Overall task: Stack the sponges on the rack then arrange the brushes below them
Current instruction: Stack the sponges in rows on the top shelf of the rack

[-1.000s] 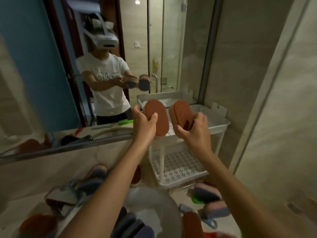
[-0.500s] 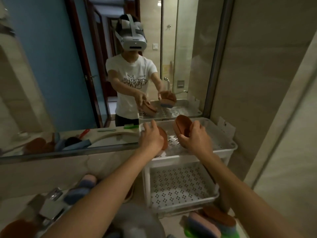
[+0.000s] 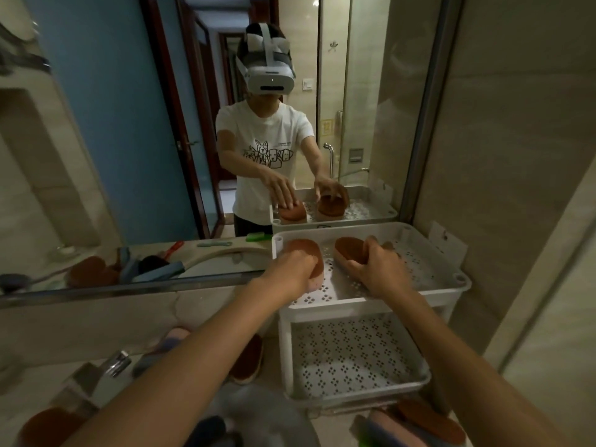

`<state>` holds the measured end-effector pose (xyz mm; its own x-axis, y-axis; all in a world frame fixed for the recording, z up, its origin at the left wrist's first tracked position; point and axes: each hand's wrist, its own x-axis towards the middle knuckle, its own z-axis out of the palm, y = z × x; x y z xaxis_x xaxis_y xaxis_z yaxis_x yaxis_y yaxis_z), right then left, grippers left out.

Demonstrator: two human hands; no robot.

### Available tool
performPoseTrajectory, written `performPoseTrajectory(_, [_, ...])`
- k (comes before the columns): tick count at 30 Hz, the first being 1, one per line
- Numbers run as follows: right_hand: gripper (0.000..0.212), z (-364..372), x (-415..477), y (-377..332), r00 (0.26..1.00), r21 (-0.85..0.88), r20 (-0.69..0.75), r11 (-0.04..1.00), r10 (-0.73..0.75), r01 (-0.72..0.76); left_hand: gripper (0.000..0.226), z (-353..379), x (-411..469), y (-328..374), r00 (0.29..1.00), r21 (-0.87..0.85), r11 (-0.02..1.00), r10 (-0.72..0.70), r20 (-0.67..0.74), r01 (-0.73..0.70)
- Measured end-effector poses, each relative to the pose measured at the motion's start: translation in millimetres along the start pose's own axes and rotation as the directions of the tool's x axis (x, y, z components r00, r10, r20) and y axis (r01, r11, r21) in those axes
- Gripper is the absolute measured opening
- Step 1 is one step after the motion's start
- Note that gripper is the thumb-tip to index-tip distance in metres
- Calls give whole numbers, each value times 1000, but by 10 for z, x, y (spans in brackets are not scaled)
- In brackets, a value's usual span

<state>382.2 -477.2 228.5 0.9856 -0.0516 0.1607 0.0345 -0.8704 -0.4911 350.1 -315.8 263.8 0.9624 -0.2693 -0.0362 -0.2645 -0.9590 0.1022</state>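
A white two-tier rack (image 3: 451,287) stands against the mirror at the right of the counter. My left hand (image 3: 292,269) presses a brown oval sponge (image 3: 308,253) flat onto the left of the top tier. My right hand (image 3: 379,269) holds a second brown sponge (image 3: 350,250) lying on the same tier, just to the right of the first. The perforated lower tier (image 3: 351,356) holds nothing. More sponges lie on the counter: a brown one (image 3: 248,359) left of the rack and a pile (image 3: 419,427) in front of it.
A chrome faucet (image 3: 113,366) stands at the lower left, with a basin rim below my arms. Further sponges (image 3: 167,346) lie by the faucet. The mirror (image 3: 129,156) backs the counter and reflects a person. A tiled wall closes the right side.
Both hands have moved down and forward, bringing the two brown sponges from upright in the air to lying flat on the top tier. The view has tilted up toward the mirror.
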Motion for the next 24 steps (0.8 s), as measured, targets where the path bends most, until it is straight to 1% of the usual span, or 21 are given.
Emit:
performPoseTrajectory(4, [57,-2,-5,9,1000,-9,3,1000,4,-4,45,87,39,-9,997,-17,999,-38,-60,37])
performPoseTrajectory(6, [57,-5,-11,12,1000,-20,-4,1000,1,-1,45,98,71,-44,994,-68,996,-67,-87,61])
performPoseTrajectory(11, [56,9,-22,24,1000,-54,-30,999,-1,-1,45,85,101,-79,993,-167,984,-83,-83,68])
performPoseTrajectory(15, [55,1,31,-12,999,-58,-5,998,40,-40,49,174,109,-97,984,-242,967,-113,-136,78])
performPoseTrajectory(18, [57,14,125,-71,997,-62,26,996,69,-67,53,230,124,-96,977,-335,938,-148,-154,89])
performPoseTrajectory(24, [56,162,226,-236,998,-72,53,997,24,-20,54,311,180,-138,962,-401,910,-193,-192,103])
